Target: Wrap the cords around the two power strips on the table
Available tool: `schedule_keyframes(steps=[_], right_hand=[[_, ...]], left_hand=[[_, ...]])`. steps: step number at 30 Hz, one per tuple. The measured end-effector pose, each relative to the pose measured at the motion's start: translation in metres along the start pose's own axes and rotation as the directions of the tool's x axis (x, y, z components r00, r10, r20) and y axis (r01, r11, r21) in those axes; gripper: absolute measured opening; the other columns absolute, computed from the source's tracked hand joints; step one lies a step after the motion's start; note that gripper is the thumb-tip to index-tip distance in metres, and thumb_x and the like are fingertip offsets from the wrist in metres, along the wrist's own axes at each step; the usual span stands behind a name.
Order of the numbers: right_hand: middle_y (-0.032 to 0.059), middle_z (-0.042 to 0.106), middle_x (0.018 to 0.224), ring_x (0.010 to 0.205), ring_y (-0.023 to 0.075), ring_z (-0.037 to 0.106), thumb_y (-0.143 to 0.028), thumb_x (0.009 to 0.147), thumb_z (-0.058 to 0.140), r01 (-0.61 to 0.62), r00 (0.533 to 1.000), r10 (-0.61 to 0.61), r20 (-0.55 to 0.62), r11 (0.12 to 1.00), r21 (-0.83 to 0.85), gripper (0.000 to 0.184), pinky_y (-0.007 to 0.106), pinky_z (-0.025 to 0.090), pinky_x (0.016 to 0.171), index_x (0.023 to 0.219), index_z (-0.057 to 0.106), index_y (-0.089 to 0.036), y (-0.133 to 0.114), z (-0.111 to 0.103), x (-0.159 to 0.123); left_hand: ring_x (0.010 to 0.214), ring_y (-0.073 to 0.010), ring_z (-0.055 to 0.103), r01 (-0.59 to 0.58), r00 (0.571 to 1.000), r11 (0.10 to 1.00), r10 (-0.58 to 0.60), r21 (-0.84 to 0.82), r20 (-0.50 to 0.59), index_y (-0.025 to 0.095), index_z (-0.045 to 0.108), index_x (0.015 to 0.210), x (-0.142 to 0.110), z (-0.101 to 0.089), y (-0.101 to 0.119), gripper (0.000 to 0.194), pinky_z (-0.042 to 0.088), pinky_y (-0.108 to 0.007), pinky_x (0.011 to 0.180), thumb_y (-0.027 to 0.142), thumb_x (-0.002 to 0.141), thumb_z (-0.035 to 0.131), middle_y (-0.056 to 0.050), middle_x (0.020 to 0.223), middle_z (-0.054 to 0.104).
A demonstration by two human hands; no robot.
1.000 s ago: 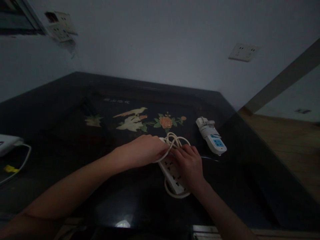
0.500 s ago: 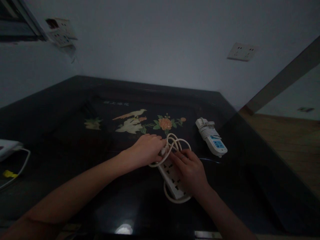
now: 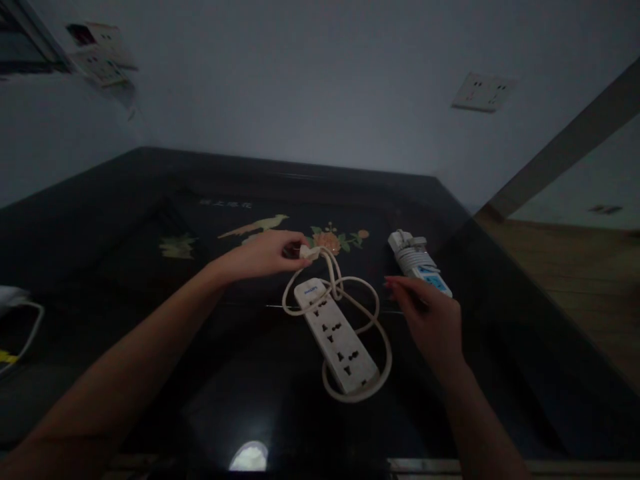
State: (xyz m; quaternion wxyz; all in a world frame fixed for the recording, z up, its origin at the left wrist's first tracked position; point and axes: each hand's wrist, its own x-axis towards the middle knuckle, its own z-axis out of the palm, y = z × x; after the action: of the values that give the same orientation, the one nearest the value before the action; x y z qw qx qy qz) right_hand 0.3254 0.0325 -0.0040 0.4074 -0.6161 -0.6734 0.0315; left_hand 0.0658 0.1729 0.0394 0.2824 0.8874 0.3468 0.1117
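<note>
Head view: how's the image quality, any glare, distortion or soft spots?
Head view: dim overall; bright round glare on the glossy black tabletop near the bottom edge; lines look stretched toward the corners; wall sockets at upper left look soft; power strip fairly legible, its sockets readable; the right hand is shadowy, with little skin detail.

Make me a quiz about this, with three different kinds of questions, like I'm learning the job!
1. Which holds the small white plug: A) the left hand or B) the right hand?
2. True or false: the pale grey cord is wound around the white power strip with blue sockets.
3. Fill in: the long white power strip with dark socket holes lies on a shiny ____ tabletop.

Key: 1. A; 2. True; 3. black
</note>
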Motion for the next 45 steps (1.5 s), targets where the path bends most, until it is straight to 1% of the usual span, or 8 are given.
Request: schedule_keyframes(steps=[5, 9, 15, 21, 30, 35, 39, 45], right_hand=[[0.0068, 0.073, 0.084, 0.075, 0.0220, 0.068, -0.030, 0.086, 0.052, -0.187, 0.972, 0.197, 0.130, 0.979, -0.082, 0.023, 0.032, 0.050, 0.067, 0.088, 0.071, -0.018, 0.021, 0.005, 0.005], [0.0057, 0.073, 0.083, 0.073, 0.0206, 0.067, -0.031, 0.087, 0.049, -0.174, 0.948, 0.202, 0.246, 0.976, -0.131, 0.024, 0.029, 0.047, 0.063, 0.085, 0.071, -0.019, 0.016, 0.015, 0.001], [0.0048, 0.071, 0.073, 0.062, 0.0184, 0.064, -0.037, 0.089, 0.047, -0.143, 0.932, 0.193, 0.306, 0.973, -0.178, 0.030, 0.026, 0.040, 0.052, 0.080, 0.070, -0.020, 0.006, 0.019, -0.001], [0.0049, 0.070, 0.073, 0.064, 0.0188, 0.064, -0.038, 0.088, 0.050, -0.126, 0.942, 0.155, 0.298, 0.986, -0.114, 0.027, 0.027, 0.044, 0.053, 0.080, 0.068, -0.020, 0.009, 0.021, -0.003], [0.0091, 0.064, 0.096, 0.083, 0.0230, 0.062, -0.033, 0.087, 0.053, -0.076, 0.971, 0.102, 0.217, 0.989, -0.126, 0.025, 0.036, 0.051, 0.070, 0.104, 0.064, -0.019, 0.032, 0.036, -0.004], [0.0092, 0.062, 0.100, 0.092, 0.0236, 0.060, -0.034, 0.085, 0.056, -0.109, 0.972, 0.112, 0.207, 0.994, -0.026, 0.025, 0.039, 0.051, 0.078, 0.104, 0.064, -0.020, 0.033, 0.043, -0.003], [0.0101, 0.060, 0.112, 0.104, 0.0252, 0.057, -0.038, 0.079, 0.063, -0.162, 0.964, 0.140, 0.228, 0.983, 0.083, 0.039, 0.044, 0.048, 0.088, 0.114, 0.060, -0.021, 0.025, 0.045, -0.001], [0.0084, 0.064, 0.107, 0.096, 0.0217, 0.063, -0.041, 0.077, 0.064, -0.381, 0.885, 0.243, 0.397, 0.869, 0.316, 0.053, 0.040, 0.051, 0.085, 0.124, 0.050, -0.021, 0.023, 0.043, 0.002]], left_hand=[[0.080, -0.0149, 0.059, 0.053, 0.998, 0.996, -0.056, -0.078, -0.040, 0.014, 0.062, 0.097, 0.004, 0.000, -0.002, 0.032, 0.041, -0.024, 0.070, 0.040, 0.079, 0.055, -0.006, 0.091, 0.065], [0.075, -0.0136, 0.058, 0.039, 0.994, 0.993, -0.049, -0.111, -0.093, 0.014, 0.060, 0.101, 0.005, 0.004, -0.006, 0.035, 0.042, -0.024, 0.066, 0.040, 0.079, 0.055, -0.007, 0.089, 0.065], [0.070, -0.0131, 0.057, -0.001, 0.995, 0.984, -0.016, -0.177, -0.099, 0.013, 0.055, 0.109, 0.006, 0.008, -0.012, 0.041, 0.042, -0.024, 0.062, 0.042, 0.080, 0.055, -0.005, 0.081, 0.063], [0.084, -0.0156, 0.061, -0.017, 0.994, 0.955, -0.016, -0.295, -0.109, 0.012, 0.059, 0.100, 0.005, 0.003, -0.005, 0.036, 0.046, -0.026, 0.073, 0.041, 0.080, 0.054, -0.009, 0.095, 0.066], [0.086, -0.0158, 0.062, -0.054, 0.990, 0.939, 0.006, -0.341, -0.140, 0.013, 0.059, 0.097, 0.003, -0.004, -0.005, 0.031, 0.048, -0.029, 0.075, 0.040, 0.082, 0.053, -0.009, 0.097, 0.066], [0.087, -0.0157, 0.063, -0.073, 0.989, 0.925, 0.019, -0.374, -0.148, 0.013, 0.057, 0.095, 0.001, -0.004, -0.002, 0.029, 0.049, -0.029, 0.076, 0.039, 0.082, 0.053, -0.009, 0.097, 0.066], [0.087, -0.0155, 0.063, -0.088, 0.987, 0.909, 0.023, -0.408, -0.161, 0.014, 0.056, 0.092, 0.000, -0.006, 0.002, 0.026, 0.048, -0.030, 0.079, 0.037, 0.081, 0.055, -0.009, 0.097, 0.066], [0.084, -0.0155, 0.063, -0.123, 0.979, 0.911, 0.046, -0.394, -0.197, 0.013, 0.058, 0.091, -0.002, -0.006, 0.005, 0.027, 0.049, -0.030, 0.077, 0.039, 0.081, 0.056, -0.008, 0.093, 0.067]])
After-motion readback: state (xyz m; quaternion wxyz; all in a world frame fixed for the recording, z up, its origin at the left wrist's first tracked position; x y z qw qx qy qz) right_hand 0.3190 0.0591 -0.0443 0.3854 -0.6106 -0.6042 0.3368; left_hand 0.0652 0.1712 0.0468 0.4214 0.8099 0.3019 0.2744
